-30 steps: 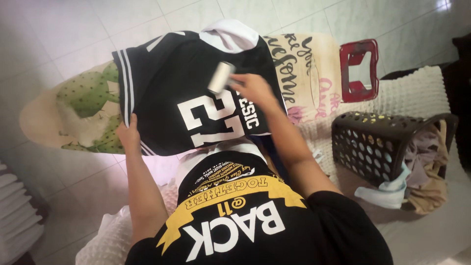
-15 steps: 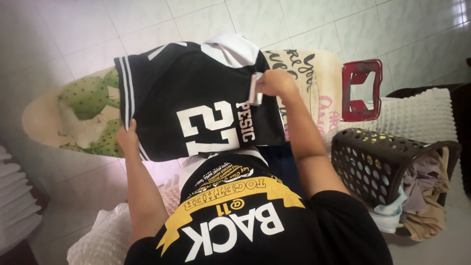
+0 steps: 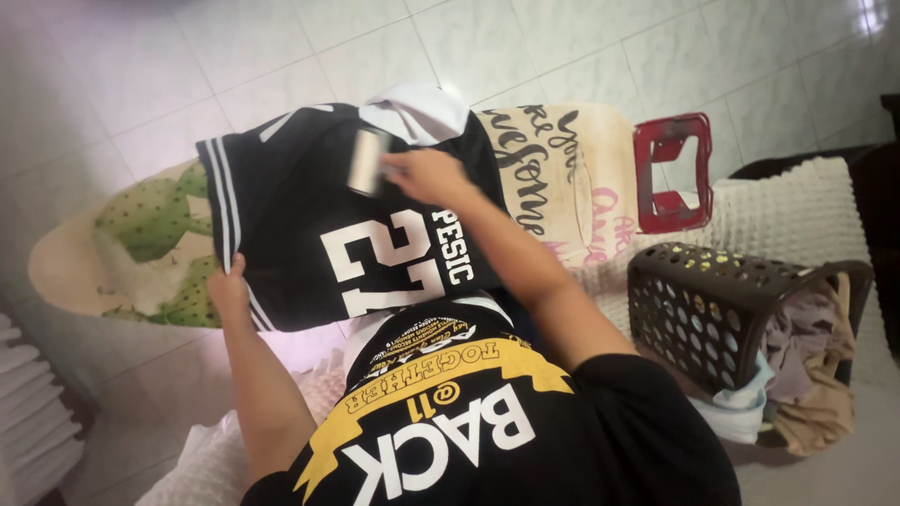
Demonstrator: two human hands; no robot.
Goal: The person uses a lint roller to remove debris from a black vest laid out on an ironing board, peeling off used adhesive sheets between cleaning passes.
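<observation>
Right hand [image 3: 427, 173] grips lint roller [image 3: 367, 161] on black jersey [image 3: 319, 206]; left hand [image 3: 228, 289] pinches jersey hem on ironing board [image 3: 141, 234].

Both arms bare, reaching forward from the body. Left hand [image 3: 228, 289] low at the near left, fingers curled, knuckles up, forearm running straight back to the elbow. Right arm stretched further out, angled inward across the front; right hand [image 3: 427, 176] closed in a grip, wrist slightly bent, back of the hand up.
</observation>
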